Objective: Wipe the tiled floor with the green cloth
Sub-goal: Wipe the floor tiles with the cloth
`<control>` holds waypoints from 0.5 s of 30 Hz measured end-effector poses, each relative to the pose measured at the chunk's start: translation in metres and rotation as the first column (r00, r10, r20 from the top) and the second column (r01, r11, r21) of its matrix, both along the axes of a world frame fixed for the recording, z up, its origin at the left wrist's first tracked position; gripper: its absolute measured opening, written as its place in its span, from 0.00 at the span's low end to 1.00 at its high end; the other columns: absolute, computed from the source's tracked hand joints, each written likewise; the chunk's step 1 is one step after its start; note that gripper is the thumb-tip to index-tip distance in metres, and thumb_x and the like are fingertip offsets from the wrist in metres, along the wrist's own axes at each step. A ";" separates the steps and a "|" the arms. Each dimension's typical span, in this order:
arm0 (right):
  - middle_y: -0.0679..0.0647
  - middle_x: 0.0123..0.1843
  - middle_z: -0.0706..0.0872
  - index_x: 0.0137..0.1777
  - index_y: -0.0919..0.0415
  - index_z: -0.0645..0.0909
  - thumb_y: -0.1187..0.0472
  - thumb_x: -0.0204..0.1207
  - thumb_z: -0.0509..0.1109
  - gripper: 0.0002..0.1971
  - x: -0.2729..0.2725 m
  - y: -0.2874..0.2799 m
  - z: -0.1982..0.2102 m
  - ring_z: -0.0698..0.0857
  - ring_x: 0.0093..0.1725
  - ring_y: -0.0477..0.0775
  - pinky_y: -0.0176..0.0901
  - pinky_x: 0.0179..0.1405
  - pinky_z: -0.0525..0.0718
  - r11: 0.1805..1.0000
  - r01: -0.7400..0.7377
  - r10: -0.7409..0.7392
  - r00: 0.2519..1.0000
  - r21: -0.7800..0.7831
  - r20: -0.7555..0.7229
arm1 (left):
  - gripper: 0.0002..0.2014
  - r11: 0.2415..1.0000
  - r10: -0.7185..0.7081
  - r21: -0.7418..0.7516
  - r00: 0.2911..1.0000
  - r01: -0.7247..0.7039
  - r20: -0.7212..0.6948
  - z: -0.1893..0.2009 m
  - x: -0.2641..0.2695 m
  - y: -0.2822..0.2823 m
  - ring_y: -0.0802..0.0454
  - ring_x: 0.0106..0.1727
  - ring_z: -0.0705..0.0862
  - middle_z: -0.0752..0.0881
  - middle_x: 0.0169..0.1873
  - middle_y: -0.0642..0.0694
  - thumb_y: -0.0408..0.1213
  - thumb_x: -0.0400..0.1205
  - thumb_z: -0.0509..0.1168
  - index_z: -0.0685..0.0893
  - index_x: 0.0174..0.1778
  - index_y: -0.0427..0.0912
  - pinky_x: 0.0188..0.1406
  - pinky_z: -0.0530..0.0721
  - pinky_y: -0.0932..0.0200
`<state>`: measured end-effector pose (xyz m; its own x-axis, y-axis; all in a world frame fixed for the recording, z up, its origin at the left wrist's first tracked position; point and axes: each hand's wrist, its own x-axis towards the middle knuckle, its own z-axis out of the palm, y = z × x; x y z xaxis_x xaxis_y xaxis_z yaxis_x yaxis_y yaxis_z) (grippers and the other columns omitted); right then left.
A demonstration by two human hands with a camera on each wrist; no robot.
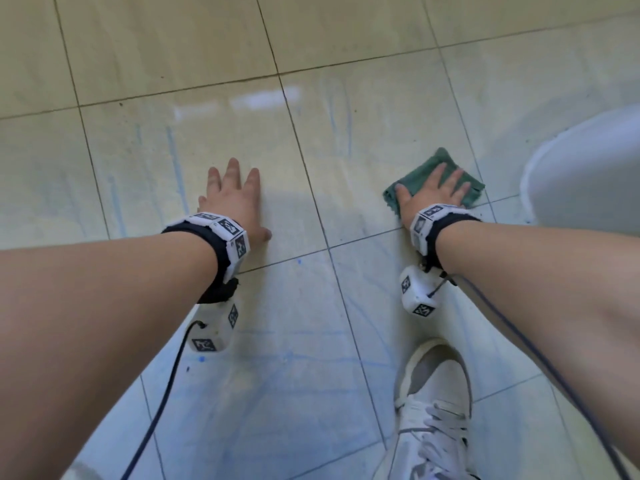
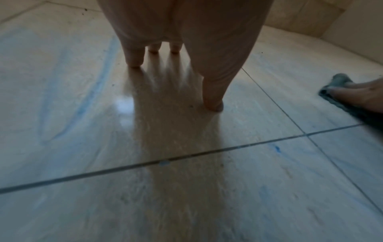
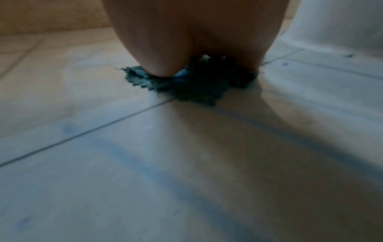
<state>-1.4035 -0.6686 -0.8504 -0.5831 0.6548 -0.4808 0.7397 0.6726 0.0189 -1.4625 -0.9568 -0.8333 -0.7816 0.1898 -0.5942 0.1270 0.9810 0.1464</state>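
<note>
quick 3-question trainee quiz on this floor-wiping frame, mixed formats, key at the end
1. Multiple choice: the green cloth lies under which hand? A) left hand B) right hand C) both hands
2. True or false: the left hand rests flat on the tiled floor with nothing under it.
3. Fill in: the streaks and smears that show on the tiles are ____ in colour.

Key
1. B: the right hand presses on the cloth with fingers spread.
2. True: fingers straight, palm down on bare tile, apart from the cloth.
3. Blue: see the blue streak in the left wrist view.
</note>
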 end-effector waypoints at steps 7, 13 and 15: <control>0.62 0.88 0.32 0.88 0.57 0.35 0.33 0.80 0.61 0.51 -0.019 -0.106 -0.003 0.36 0.86 0.70 0.66 0.84 0.44 0.843 -0.527 0.522 0.850 -0.106 -0.071 | 0.53 1.000 -0.008 0.000 1.000 0.008 0.007 0.002 -0.003 0.000 0.36 0.86 0.38 0.38 0.87 0.47 0.48 0.74 0.78 0.47 0.87 0.52 0.82 0.56 0.32; 0.57 0.89 0.32 0.88 0.52 0.35 0.33 0.79 0.64 0.51 -0.026 -0.075 0.004 0.36 0.87 0.65 0.59 0.87 0.45 0.664 -0.733 0.736 0.675 -0.148 -0.037 | 0.53 1.000 0.002 0.010 1.000 -0.002 0.014 0.004 -0.002 0.000 0.37 0.86 0.38 0.37 0.87 0.47 0.48 0.75 0.77 0.47 0.87 0.53 0.82 0.56 0.32; 0.55 0.89 0.35 0.89 0.51 0.39 0.33 0.77 0.66 0.51 -0.027 -0.061 0.012 0.38 0.88 0.62 0.56 0.87 0.47 0.621 -0.766 0.767 0.638 -0.165 -0.071 | 0.53 1.000 0.003 0.014 1.000 -0.003 0.010 0.003 -0.002 0.000 0.37 0.86 0.38 0.37 0.87 0.47 0.48 0.75 0.77 0.47 0.87 0.53 0.82 0.55 0.32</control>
